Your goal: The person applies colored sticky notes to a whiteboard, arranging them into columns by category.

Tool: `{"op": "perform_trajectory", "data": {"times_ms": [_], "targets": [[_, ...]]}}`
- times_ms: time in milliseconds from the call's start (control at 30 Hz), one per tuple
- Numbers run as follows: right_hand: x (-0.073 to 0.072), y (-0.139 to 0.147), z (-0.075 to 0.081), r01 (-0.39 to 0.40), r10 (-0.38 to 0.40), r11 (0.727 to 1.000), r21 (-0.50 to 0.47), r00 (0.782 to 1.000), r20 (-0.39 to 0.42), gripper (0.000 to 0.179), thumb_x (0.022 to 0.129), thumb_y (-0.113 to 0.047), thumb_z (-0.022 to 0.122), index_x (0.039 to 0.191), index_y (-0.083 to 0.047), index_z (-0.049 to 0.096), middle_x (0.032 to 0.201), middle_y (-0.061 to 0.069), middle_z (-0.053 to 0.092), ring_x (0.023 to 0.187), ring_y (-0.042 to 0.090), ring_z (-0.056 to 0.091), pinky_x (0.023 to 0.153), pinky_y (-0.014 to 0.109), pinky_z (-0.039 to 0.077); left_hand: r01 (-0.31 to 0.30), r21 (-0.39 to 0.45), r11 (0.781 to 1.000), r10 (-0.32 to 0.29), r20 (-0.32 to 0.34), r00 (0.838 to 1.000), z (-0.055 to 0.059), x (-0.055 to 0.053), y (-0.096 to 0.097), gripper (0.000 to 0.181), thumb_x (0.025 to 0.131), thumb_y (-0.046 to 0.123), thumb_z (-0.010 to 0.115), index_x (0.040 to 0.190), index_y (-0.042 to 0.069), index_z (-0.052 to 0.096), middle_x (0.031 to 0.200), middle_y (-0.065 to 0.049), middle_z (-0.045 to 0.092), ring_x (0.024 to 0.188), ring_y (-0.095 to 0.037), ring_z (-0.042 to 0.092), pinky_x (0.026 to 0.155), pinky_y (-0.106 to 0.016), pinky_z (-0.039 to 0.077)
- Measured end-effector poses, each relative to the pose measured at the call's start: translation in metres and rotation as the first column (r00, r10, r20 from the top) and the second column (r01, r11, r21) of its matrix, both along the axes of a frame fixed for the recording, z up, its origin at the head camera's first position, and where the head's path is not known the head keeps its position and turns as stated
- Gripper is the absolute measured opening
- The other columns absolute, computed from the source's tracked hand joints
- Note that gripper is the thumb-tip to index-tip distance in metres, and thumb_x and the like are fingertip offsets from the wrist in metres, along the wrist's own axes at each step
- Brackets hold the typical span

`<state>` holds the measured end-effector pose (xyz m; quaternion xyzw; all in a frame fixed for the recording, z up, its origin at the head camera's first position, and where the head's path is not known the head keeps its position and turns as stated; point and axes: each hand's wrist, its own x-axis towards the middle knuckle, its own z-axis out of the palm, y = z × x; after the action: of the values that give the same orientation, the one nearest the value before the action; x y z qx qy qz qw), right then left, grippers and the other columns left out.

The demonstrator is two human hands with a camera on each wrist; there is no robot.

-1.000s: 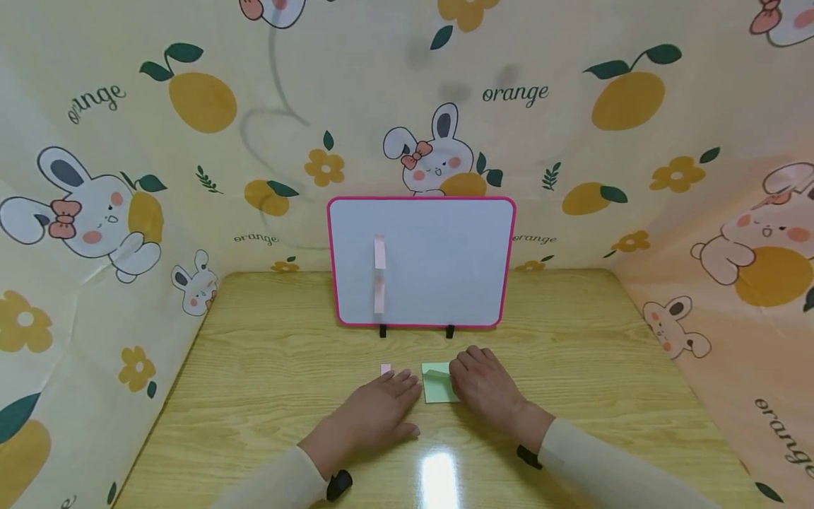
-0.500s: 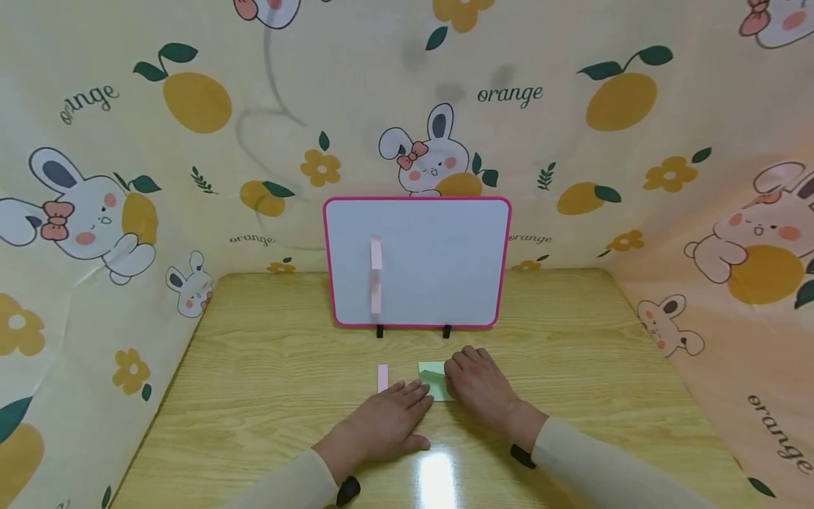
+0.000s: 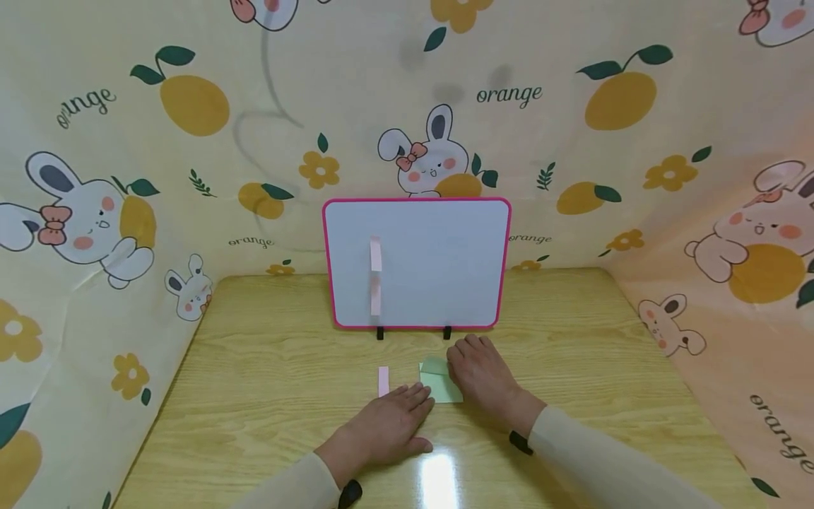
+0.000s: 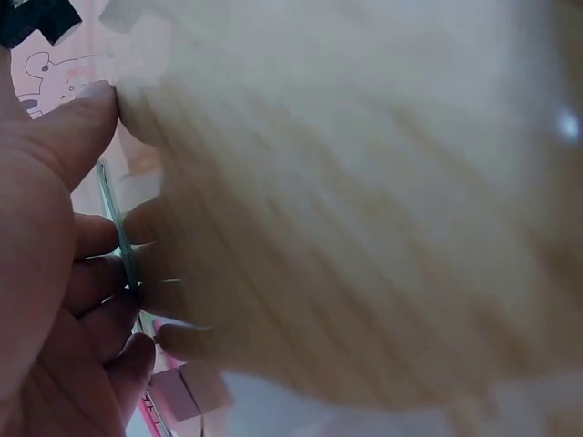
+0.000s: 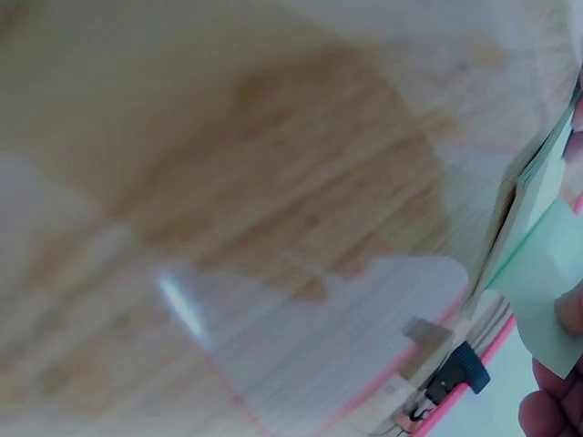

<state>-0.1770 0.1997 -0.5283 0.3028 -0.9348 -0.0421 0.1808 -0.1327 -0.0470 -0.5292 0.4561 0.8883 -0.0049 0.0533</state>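
Note:
A green sticky note pad (image 3: 441,390) lies on the wooden table. Its top sheet (image 3: 435,365) curls up along the far edge, and my right hand (image 3: 485,378) pinches that sheet at the right. In the right wrist view the lifted green sheet (image 5: 545,282) bends away from the pad, with a thumb pressed on it. My left hand (image 3: 386,425) lies palm down, fingers straight, its fingertips at the pad's left edge. From the left wrist, the pad's edge (image 4: 118,223) shows thin beyond the fingers. Beside the left fingers lies a narrow pink paper strip (image 3: 384,380), partly hidden by the hand.
Behind the pad stands a pink-framed whiteboard (image 3: 445,261) on black feet (image 3: 447,332). Two pale pink strips (image 3: 376,254) stick to its left part, one above the other. Patterned cloth walls (image 3: 267,162) enclose the wooden table (image 3: 267,332) at the back and sides.
My left hand has moved right from over the pink strip to the pad's left edge, uncovering more of the strip. My right hand has raised the green top sheet and shifted slightly away from me.

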Motion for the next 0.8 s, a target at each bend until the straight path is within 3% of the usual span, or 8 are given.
{"op": "perform_trajectory", "data": {"times_ms": [267, 567, 800], "targets": [[-0.012, 0.001, 0.0, 0.012, -0.011, 1.0, 0.012, 0.999, -0.032, 0.019, 0.096, -0.015, 0.073, 0.091, -0.008, 0.057, 0.084, 0.006, 0.057, 0.087, 0.026, 0.05, 0.079, 0.038, 0.045, 0.015, -0.007, 1.0, -0.015, -0.005, 1.0, 0.001, 0.001, 0.001, 0.072, 0.107, 0.06, 0.047, 0.158, 0.008, 0.049, 0.165, -0.009, 0.045, 0.156, -0.023, 0.04, 0.128, -0.035, 0.035], [-0.023, -0.001, -0.002, 0.042, -0.041, 0.999, 0.022, 0.996, -0.073, 0.018, 0.098, -0.016, 0.071, 0.091, -0.007, 0.057, 0.085, 0.007, 0.06, 0.084, 0.027, 0.053, 0.074, 0.036, 0.047, 0.012, -0.023, 1.0, -0.012, -0.01, 1.0, -0.002, 0.0, 0.001, 0.072, 0.108, 0.06, 0.046, 0.158, 0.009, 0.048, 0.167, -0.008, 0.044, 0.157, -0.021, 0.038, 0.129, -0.033, 0.032], [-0.028, 0.0, -0.005, 0.059, -0.058, 0.998, 0.005, 0.997, -0.055, 0.015, 0.098, -0.01, 0.068, 0.09, -0.007, 0.056, 0.086, 0.006, 0.061, 0.085, 0.027, 0.054, 0.074, 0.037, 0.047, 0.006, -0.028, 1.0, -0.005, 0.012, 1.0, 0.003, 0.001, 0.001, 0.072, 0.108, 0.06, 0.047, 0.159, 0.009, 0.047, 0.167, -0.008, 0.043, 0.157, -0.02, 0.036, 0.129, -0.033, 0.032]]}}
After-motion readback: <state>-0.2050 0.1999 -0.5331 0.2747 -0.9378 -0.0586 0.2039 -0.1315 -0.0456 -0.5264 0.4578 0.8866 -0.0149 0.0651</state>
